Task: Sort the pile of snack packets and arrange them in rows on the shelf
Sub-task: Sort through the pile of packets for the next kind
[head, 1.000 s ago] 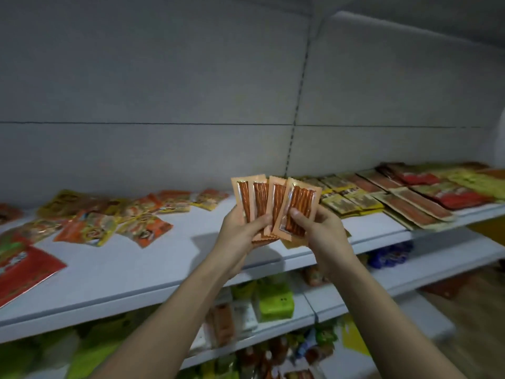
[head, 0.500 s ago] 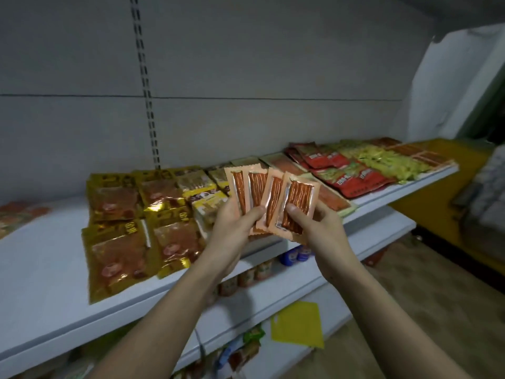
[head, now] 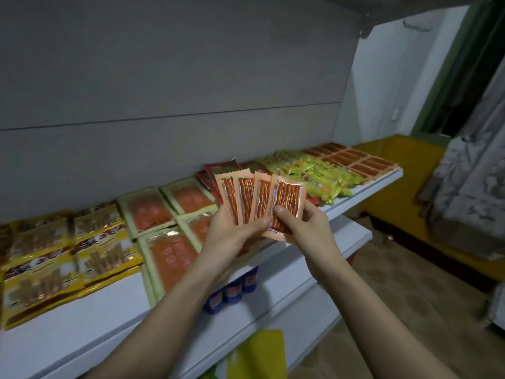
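Observation:
Several orange snack packets [head: 247, 199] with red sticks inside are fanned out in front of the white shelf [head: 90, 321]. My left hand [head: 232, 236] grips the left ones from below, thumb across their lower ends. My right hand [head: 308, 228] pinches the rightmost orange packet [head: 287, 203]. On the shelf lie rows of yellow packets [head: 62, 258], green-edged orange packets [head: 166, 233], red packets [head: 216, 170], lime-green packets [head: 314, 168] and brown-orange packets [head: 355, 160] at the far right end.
A lower shelf [head: 287, 291] holds blue packets [head: 232, 288] under my left wrist. A yellow-green bag [head: 259, 354] sits near the floor. Right of the shelf end are a yellow ledge [head: 410, 170], a grey cloth-covered object [head: 475, 187] and a brown floor [head: 410, 310].
My view has swung right along the shelf; the loose pile at the left is gone from view and the shelf's right end shows. Both hands keep holding the fanned orange packets.

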Tool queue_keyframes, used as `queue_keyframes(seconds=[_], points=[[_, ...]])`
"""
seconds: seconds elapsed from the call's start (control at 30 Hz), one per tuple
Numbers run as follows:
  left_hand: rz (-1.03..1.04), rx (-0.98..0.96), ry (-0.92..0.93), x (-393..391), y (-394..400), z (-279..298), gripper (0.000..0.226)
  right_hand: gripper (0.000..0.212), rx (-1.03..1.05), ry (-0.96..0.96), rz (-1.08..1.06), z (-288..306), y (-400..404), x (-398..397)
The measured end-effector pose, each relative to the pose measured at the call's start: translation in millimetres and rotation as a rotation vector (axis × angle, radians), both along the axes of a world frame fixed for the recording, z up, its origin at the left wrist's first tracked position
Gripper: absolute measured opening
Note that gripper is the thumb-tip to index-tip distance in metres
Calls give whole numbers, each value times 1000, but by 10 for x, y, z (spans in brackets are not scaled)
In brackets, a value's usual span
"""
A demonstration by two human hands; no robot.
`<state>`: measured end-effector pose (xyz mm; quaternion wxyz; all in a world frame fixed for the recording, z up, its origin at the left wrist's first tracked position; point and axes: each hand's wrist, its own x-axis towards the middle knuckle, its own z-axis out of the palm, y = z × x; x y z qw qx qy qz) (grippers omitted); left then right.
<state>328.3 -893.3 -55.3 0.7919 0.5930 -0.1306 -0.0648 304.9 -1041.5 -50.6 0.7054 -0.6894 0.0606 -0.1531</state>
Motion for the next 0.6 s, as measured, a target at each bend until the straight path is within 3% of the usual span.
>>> queue_keyframes(seconds=[0.4,0.6], points=[[200,-61,62,399,-2313,-8,41,23,-84,93,89,84,-2363,466],[187,-71,93,678,-3170,-15,37,20,-81,121,126,61,-3239,802]])
